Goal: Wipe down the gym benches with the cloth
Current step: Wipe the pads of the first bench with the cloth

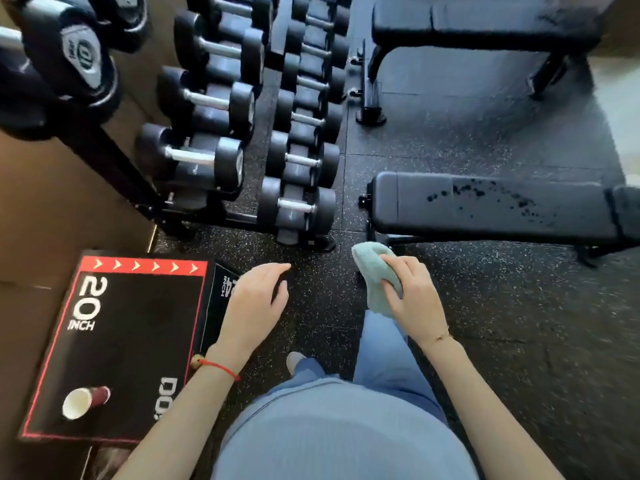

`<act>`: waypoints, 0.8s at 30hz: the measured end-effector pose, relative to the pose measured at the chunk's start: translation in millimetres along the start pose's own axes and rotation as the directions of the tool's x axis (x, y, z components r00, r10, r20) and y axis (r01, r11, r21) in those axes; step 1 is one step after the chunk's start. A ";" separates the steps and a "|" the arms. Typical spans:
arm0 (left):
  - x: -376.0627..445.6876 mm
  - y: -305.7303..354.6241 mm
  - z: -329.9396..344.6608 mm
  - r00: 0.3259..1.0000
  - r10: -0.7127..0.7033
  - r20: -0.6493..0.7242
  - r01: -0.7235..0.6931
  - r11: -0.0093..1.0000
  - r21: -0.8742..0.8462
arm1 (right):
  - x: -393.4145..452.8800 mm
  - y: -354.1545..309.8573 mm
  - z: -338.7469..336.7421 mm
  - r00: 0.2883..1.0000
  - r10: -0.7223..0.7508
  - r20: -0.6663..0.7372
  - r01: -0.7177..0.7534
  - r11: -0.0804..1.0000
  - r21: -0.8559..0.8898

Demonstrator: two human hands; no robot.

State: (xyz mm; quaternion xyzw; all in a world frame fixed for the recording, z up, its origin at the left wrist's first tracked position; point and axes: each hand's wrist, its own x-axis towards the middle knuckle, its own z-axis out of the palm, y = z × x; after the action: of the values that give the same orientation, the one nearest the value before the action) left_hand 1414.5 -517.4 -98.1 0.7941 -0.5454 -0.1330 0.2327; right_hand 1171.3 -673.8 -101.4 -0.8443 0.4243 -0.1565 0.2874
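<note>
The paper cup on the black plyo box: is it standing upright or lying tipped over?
Tipped over. The white-lined, dark red paper cup lies on its side on the black plyo box, its open mouth facing the camera.

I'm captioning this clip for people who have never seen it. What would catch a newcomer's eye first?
Probably the pale green cloth bunched in the right hand at centre, just short of the near bench, whose pad is speckled with dark droplets. The left hand hangs empty beside it. Rows of dumbbells fill the upper left, and a paper cup lies tipped on the red-edged box at lower left.
</note>
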 end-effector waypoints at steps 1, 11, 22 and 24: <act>15.7 9.8 7.3 1.000 0.026 0.008 -0.026 1.000 0.000 | 5.8 12.0 -8.9 1.000 0.016 -0.017 -0.016 1.000 0.003; 184.6 127.0 118.5 0.997 0.073 -0.006 -0.073 0.997 0.006 | 125.2 177.9 -115.3 0.999 0.035 -0.029 -0.037 0.995 -0.090; 328.6 157.1 266.3 0.995 0.083 0.063 -0.085 0.996 0.017 | 254.0 342.4 -96.2 0.996 0.056 0.062 -0.043 0.978 -0.202; 345.4 139.0 303.1 0.993 0.090 0.071 -0.093 0.995 0.034 | 270.4 371.9 -69.2 0.996 0.053 0.068 -0.037 0.976 -0.215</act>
State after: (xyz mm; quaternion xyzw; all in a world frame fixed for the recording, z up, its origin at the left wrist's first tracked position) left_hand 1289.4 -947.4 -271.4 0.7674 -0.5913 -0.1397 0.2048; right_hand 1063.0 -1092.9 -271.4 -0.8656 0.4467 -0.0723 0.2141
